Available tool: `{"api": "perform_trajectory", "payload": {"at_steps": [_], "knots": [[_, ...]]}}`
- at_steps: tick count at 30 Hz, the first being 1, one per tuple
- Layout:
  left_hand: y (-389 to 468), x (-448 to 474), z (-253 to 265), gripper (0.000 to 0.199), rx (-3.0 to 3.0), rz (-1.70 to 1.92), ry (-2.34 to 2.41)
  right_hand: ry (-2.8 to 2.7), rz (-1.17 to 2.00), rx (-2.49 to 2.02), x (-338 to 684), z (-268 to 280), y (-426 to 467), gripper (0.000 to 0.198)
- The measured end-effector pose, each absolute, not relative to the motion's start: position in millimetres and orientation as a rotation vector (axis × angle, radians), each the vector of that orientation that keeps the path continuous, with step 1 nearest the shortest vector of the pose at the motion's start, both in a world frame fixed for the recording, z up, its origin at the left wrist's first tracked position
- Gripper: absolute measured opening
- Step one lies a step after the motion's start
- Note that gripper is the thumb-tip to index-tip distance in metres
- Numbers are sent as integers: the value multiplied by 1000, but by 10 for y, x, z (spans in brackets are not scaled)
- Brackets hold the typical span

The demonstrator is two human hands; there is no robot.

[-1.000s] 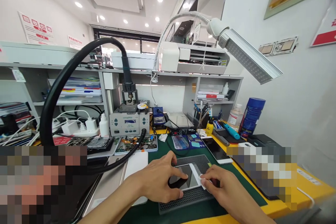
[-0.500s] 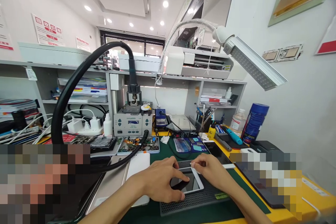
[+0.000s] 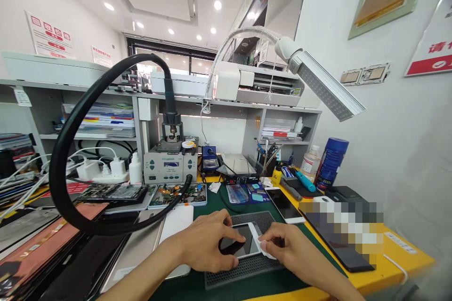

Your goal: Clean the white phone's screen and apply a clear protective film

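Phone on grey pad | green mat | yellow bench | grey shelving behind

“请” on right wall sign

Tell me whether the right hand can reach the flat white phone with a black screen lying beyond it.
Probably yes: nothing visible stands between the right hand and that white, black-screened phone, though the hand appears to pinch thin white material.
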State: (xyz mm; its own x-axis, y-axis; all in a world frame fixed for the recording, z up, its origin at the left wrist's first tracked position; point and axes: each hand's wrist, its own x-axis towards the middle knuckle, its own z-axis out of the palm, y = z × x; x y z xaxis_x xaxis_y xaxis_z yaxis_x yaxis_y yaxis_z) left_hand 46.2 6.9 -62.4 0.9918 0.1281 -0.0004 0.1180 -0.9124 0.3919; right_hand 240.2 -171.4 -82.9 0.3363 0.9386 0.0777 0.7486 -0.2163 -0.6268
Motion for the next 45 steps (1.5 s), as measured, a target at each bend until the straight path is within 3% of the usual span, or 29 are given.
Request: {"api": "perform_trajectory", "payload": {"at_steps": [16,19,24,45], "knots": [[35,454,-590,57,2727,6,232,-1774,935,-1825,2805,-575,-893,17],[-1,468,-616,63,2742,70,296,-1771,916,-1821,2838,-600,-904,16],[-34,530,-658,52,2799,102,404,-1741,895,-1824,2870,-672,-945,15],[56,706,-588,51,2770,29,519,-1627,775,-1790,2930,-790,-899,12]]}}
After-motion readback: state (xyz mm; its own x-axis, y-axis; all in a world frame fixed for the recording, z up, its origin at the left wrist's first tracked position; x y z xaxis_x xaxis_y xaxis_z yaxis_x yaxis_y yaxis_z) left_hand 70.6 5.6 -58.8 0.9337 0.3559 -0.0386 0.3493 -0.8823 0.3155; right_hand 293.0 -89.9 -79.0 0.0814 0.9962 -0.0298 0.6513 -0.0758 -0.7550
